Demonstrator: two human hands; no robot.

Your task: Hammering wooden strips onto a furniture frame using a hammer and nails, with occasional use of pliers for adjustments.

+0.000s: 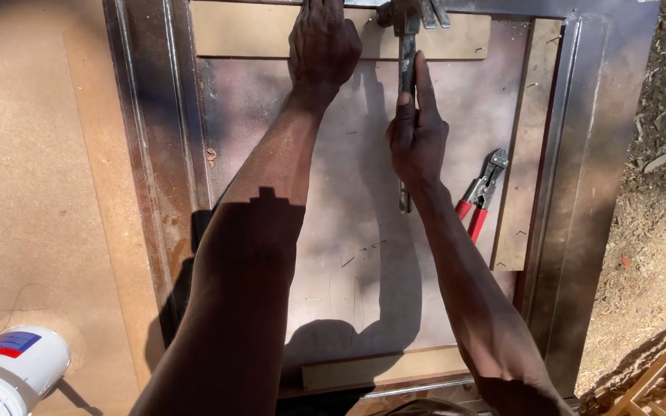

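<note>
Clearly, the right hand (418, 135) is wrapped around the dark handle of a hammer (407, 69), forefinger stretched straight along the shaft; the hammer head is set near the top wooden strip (240, 31) inside the metal frame (572, 192). The left hand (323, 46) is pressed down, fingers curled, on that strip; whether anything is gripped beneath it cannot be told. Red-handled pliers (481, 194) are laid just beside the right forearm. A white can (11, 370) is cut off at the lower left corner.

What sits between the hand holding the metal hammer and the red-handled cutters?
Nothing: in the head view, only bare dusty board separates the right hand on the hammer from the red-handled cutters.
</note>
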